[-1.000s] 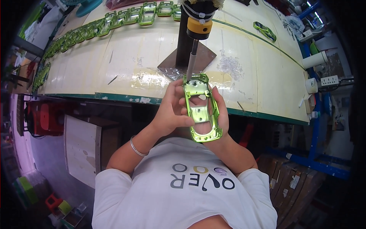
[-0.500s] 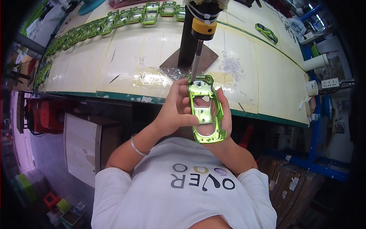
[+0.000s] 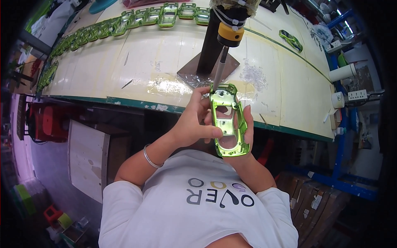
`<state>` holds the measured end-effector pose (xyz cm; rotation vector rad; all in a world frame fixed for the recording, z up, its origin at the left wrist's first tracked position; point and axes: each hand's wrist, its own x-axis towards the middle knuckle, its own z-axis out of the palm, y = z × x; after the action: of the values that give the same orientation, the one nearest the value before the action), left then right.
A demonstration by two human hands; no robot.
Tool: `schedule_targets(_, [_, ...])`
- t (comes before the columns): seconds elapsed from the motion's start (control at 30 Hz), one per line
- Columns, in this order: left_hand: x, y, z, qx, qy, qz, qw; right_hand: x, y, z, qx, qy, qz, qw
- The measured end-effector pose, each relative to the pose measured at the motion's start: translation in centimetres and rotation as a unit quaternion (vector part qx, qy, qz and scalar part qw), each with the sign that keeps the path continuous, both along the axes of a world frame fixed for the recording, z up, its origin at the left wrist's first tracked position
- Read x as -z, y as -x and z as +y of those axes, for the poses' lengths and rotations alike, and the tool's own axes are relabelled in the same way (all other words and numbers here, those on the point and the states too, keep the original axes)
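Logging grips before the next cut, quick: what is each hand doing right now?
Left hand: closed on the green metal frame, thumb across its face.
Right hand: closed on the same frame's right edge, mostly hidden behind it.

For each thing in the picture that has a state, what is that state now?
green frame: held in both hands, upper end against the tool tip
left hand: gripping the frame's side
right hand: holding the frame from behind
mounted tool: upright on its stand
row of green frames: lying on the bench
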<state>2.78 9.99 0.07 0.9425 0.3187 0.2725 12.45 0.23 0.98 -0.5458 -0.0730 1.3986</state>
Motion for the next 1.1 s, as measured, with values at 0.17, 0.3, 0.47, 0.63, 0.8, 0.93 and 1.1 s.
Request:
schedule_targets(0.17, [0.9, -0.1, -0.4, -0.048, -0.060, -0.049, 0.996, 1.9, -1.1, 0.1, 0.003, -0.006, -0.004, 1.000])
schedule_targets(0.3, [2.4, 0.7, -0.6, -0.070, -0.133, -0.030, 0.988, 2.4, -1.1, 0.6, 0.013, 0.058, -0.097, 0.994])
schedule_targets(0.47, [1.6, 2.4, -1.3, -0.082, -0.188, -0.042, 0.978, 1.9, -2.4, 1.3, -0.136, -0.028, 0.131, 0.982])
schedule_targets(0.63, [0.7, 3.1, -1.4, -0.069, -0.251, -0.044, 0.965, 1.6, -2.8, 1.5, -0.168, -0.088, 0.233, 0.954])
schedule_targets(0.8, [0.1, 3.0, -1.6, -0.059, -0.264, -0.041, 0.962, 1.6, -3.3, 1.5, -0.201, -0.114, 0.219, 0.948])
schedule_targets(0.93, [0.1, 2.7, -1.8, -0.069, -0.254, -0.038, 0.964, 2.3, -3.7, 1.7, -0.231, -0.145, 0.233, 0.934])
schedule_targets(1.1, [0.0, 2.7, -1.8, -0.066, -0.261, -0.043, 0.962, 1.9, -3.7, 1.7, -0.263, -0.167, 0.243, 0.919])
